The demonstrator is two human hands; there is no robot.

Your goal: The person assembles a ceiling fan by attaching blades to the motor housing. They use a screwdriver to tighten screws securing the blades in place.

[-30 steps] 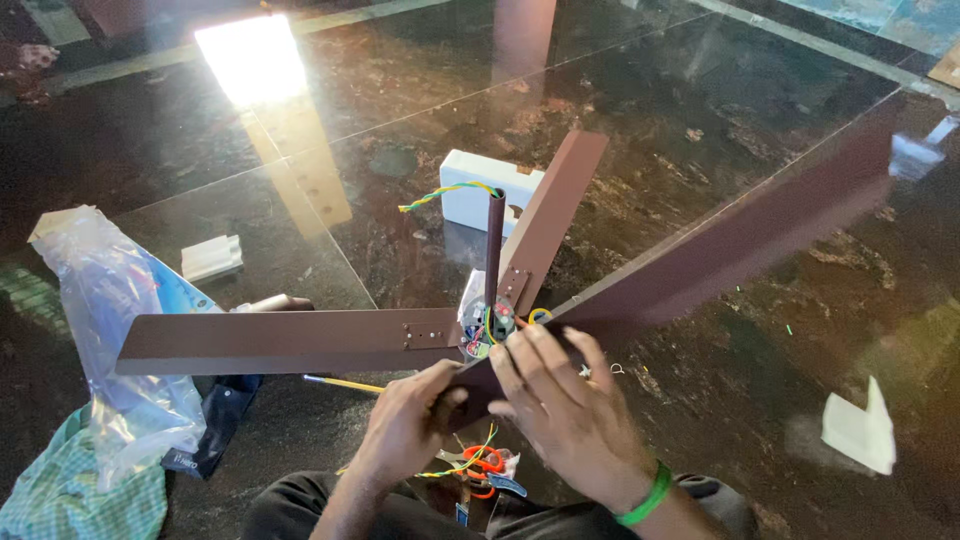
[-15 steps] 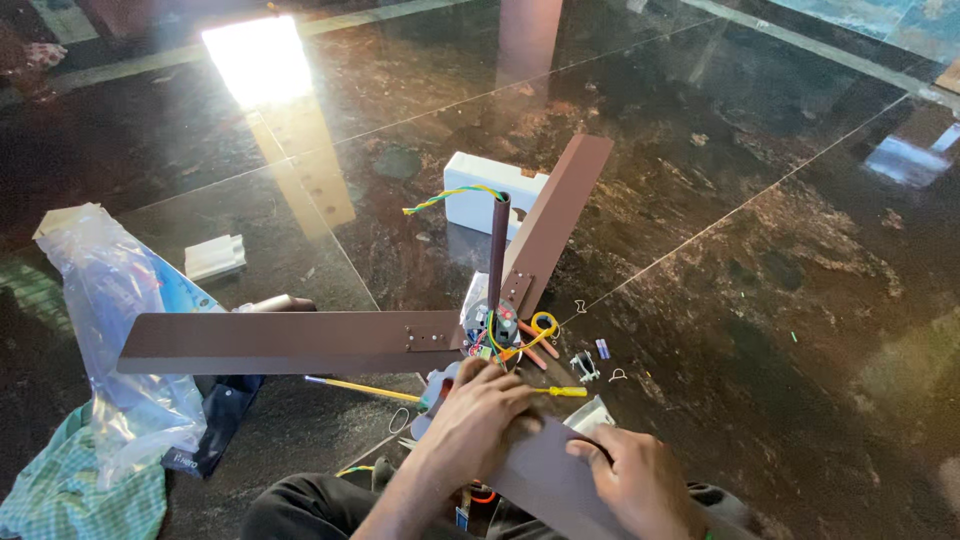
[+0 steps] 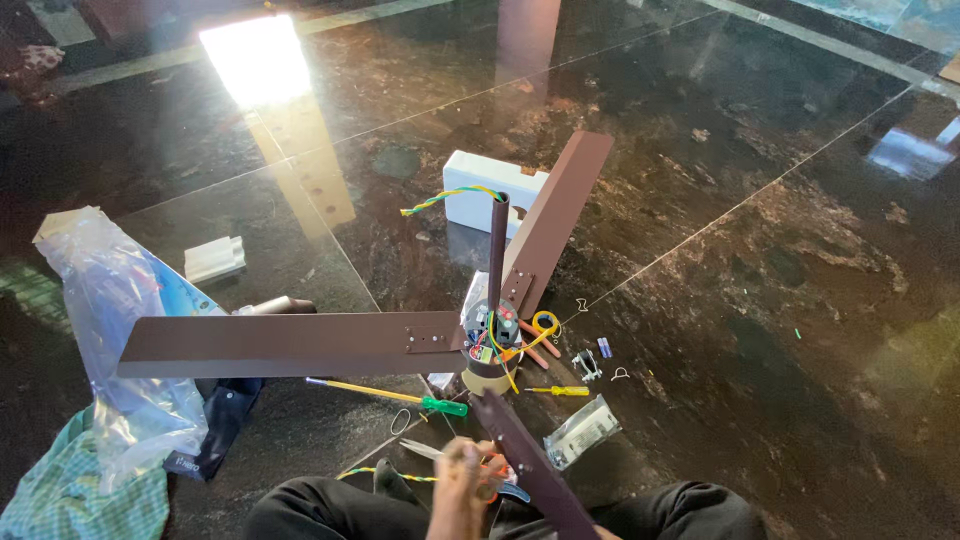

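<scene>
Dark marble floor; one hand, side unclear, closed on near fan blade, long axis toward motor hub.

The floor to the right lies open. Around the fan hub three brown blades and the upright rod bar the way. Screwdrivers, a small packet and loose hardware crowd the near side; a plastic bag blocks the left.
</scene>
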